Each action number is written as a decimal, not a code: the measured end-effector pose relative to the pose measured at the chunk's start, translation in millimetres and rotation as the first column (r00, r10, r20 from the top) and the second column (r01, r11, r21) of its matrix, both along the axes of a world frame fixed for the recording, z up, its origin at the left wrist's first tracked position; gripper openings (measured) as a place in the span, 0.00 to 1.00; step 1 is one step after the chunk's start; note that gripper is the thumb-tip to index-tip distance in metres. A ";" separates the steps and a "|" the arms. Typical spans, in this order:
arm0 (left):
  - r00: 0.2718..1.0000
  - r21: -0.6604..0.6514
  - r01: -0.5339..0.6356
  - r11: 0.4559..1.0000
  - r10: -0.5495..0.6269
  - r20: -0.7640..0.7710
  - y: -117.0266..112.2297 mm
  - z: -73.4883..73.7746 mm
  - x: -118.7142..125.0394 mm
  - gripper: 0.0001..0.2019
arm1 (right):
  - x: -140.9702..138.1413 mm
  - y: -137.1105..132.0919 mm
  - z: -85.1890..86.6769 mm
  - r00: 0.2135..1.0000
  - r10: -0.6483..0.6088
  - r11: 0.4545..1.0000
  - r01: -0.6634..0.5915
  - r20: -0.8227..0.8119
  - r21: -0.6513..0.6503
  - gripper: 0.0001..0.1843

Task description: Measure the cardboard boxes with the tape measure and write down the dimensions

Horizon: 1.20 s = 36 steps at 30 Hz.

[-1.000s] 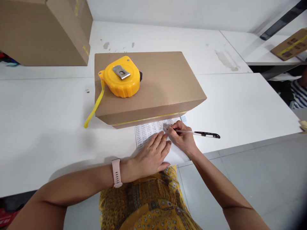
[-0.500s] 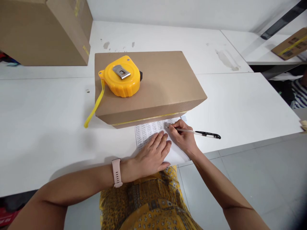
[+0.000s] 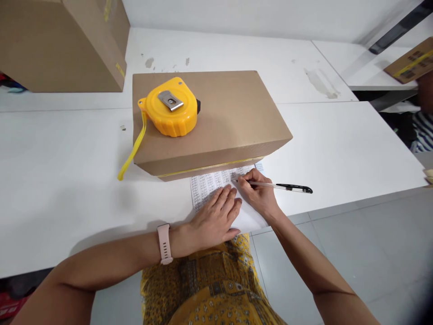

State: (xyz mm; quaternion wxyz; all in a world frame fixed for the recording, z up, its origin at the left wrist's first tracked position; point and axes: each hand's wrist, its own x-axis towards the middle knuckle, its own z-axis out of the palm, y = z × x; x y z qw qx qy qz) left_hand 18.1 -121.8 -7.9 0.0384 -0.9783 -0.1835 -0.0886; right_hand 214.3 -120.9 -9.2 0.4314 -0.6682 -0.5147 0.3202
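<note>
My right hand (image 3: 259,195) grips a pen (image 3: 284,186), its tip touching a printed sheet of paper (image 3: 211,185) at the table's near edge. My left hand (image 3: 213,221) lies flat on that sheet with fingers stretched out, a pink watch on the wrist. Just behind the sheet a flat brown cardboard box (image 3: 230,117) covers the paper's far part. A yellow tape measure (image 3: 171,113) rests on the box's left end, its yellow strap hanging over the side.
A large cardboard box (image 3: 64,45) stands at the back left of the white table (image 3: 338,144). Another table at the back right carries a small labelled box (image 3: 411,65). A person in a striped top (image 3: 424,128) sits at the right edge.
The pen tip has shifted only slightly on the sheet. Both hands stay in the same place.
</note>
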 end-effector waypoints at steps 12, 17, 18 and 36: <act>1.000 -0.028 0.012 1.000 -0.012 -0.002 0.0 0.0 -0.5 0.38 | 0.3 -0.2 -2.9 1.000 -0.005 1.000 0.005 0.007 0.010 0.15; 1.000 -0.022 0.011 1.000 -0.011 0.003 0.1 0.7 -0.4 0.38 | 0.9 0.4 -3.7 1.000 -0.009 1.000 0.009 0.005 0.015 0.14; 1.000 -0.025 0.012 1.000 -0.012 0.000 0.1 0.6 -0.3 0.38 | 1.1 0.5 -3.5 1.000 -0.011 1.000 0.011 0.007 0.016 0.14; 1.000 -0.045 0.011 0.999 -0.012 -0.010 -0.6 -0.8 -1.6 0.38 | 9.1 2.3 4.5 0.951 0.035 0.999 -0.035 -0.307 0.008 0.17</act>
